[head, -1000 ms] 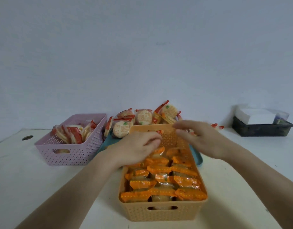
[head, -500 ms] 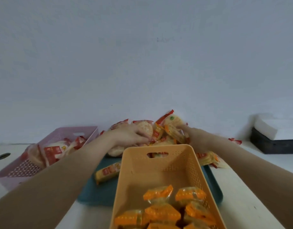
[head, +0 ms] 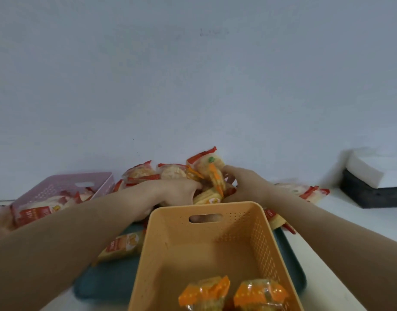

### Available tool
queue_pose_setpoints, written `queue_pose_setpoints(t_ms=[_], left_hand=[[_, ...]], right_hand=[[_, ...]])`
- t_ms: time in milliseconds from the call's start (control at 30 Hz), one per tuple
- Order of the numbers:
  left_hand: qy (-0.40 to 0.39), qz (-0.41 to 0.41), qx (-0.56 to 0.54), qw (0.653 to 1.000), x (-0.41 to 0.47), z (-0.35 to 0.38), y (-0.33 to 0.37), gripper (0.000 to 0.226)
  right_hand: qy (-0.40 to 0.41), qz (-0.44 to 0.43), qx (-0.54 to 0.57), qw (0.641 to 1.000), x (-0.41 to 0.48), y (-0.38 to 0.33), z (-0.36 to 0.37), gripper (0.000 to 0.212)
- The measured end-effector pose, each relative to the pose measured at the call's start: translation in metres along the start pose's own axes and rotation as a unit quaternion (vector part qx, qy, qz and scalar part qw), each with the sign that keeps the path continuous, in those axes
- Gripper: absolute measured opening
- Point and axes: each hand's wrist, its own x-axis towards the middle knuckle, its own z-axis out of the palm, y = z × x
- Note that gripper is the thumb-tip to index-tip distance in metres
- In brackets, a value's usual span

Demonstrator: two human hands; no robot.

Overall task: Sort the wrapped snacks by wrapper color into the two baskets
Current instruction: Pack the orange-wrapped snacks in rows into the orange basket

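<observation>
**Sorting station: both hands in the snack pile**

The orange basket (head: 161, 254) stands nearest the camera on a teal tray (head: 108, 281). Two orange-wrapped snacks (head: 204, 292) lie at its near end. The pink basket (head: 65, 185) stands to the left and holds red-wrapped snacks (head: 36, 213).

The pile of snacks (head: 170, 172) lies behind the orange basket, against the wall. The right hand (head: 244, 187) curls its fingers round an orange-edged snack (head: 215, 178) at the top of the pile. The left hand (head: 177, 191) rests on the pile with its fingertips buried among the wrappers; whether it grips anything cannot be told.

One red-labelled snack (head: 121, 244) lies on the tray, left of the orange basket. The red labels carry white lettering, too blurred to read.

A dark box (head: 372, 196) stands at the far right.
</observation>
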Motion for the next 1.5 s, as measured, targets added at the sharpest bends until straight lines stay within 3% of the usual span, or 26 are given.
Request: queue_pose_setpoints(t_ms=[100, 233, 333, 433, 533, 600, 767, 833, 933, 1033, 1133, 1233, 1367, 1400, 1500], left_hand=[[0.053, 0.000, -0.039, 0.998, -0.012, 0.000, -0.003, 0.076], [0.155, -0.041, -0.117, 0.980, -0.036, -0.009, -0.008, 0.072], [0.245, -0.029, -0.347, 0.905, -0.058, -0.020, -0.009, 0.061], [0.301, 0.010, -0.485, 0.821, -0.086, -0.030, 0.003, 0.051], [0.289, 0.068, -0.545, 0.784, -0.110, -0.035, 0.023, 0.052], [0.276, 0.081, -0.534, 0.795, -0.125, -0.035, 0.038, 0.052], [0.220, 0.066, -0.455, 0.860, -0.157, -0.017, 0.059, 0.044], [0.210, 0.045, -0.440, 0.872, -0.161, -0.006, 0.059, 0.053], [0.237, -0.004, -0.418, 0.877, -0.165, 0.011, 0.065, 0.063], [0.288, -0.032, -0.293, 0.911, -0.171, 0.020, 0.075, 0.054], [0.305, -0.031, -0.229, 0.924, -0.176, 0.029, 0.083, 0.039], [0.329, -0.006, -0.207, 0.921, -0.178, 0.034, 0.079, 0.040], [0.265, 0.032, -0.187, 0.946, -0.177, 0.042, 0.078, 0.031], [0.255, 0.036, -0.154, 0.954, -0.175, 0.044, 0.079, 0.024], [0.261, 0.004, -0.070, 0.963, -0.179, 0.041, 0.081, 0.035]], right_hand=[[0.059, 0.013, 0.096, 0.994, -0.010, 0.000, -0.004, 0.040], [0.142, 0.048, 0.281, 0.948, -0.026, -0.001, -0.017, 0.041], [0.178, 0.083, 0.434, 0.879, -0.038, -0.009, -0.033, 0.034], [0.187, 0.089, 0.528, 0.823, -0.052, -0.021, -0.052, 0.033], [0.198, 0.064, 0.542, 0.815, -0.062, -0.035, -0.067, 0.039], [0.208, 0.057, 0.503, 0.837, -0.069, -0.045, -0.073, 0.040], [0.186, 0.019, 0.372, 0.909, -0.090, -0.069, -0.066, 0.039], [0.191, -0.008, 0.305, 0.933, -0.097, -0.079, -0.065, 0.039], [0.140, -0.035, 0.265, 0.954, -0.116, -0.093, -0.058, 0.039], [0.089, -0.045, 0.194, 0.976, -0.128, -0.099, -0.047, 0.039], [0.055, -0.035, 0.198, 0.978, -0.135, -0.106, -0.042, 0.040], [-0.025, 0.009, 0.267, 0.963, -0.141, -0.115, -0.041, 0.029], [-0.086, 0.067, 0.374, 0.921, -0.142, -0.115, -0.037, 0.024], [-0.116, 0.073, 0.375, 0.917, -0.142, -0.115, -0.035, 0.026], [-0.151, 0.088, 0.358, 0.917, -0.138, -0.117, -0.028, 0.027]])
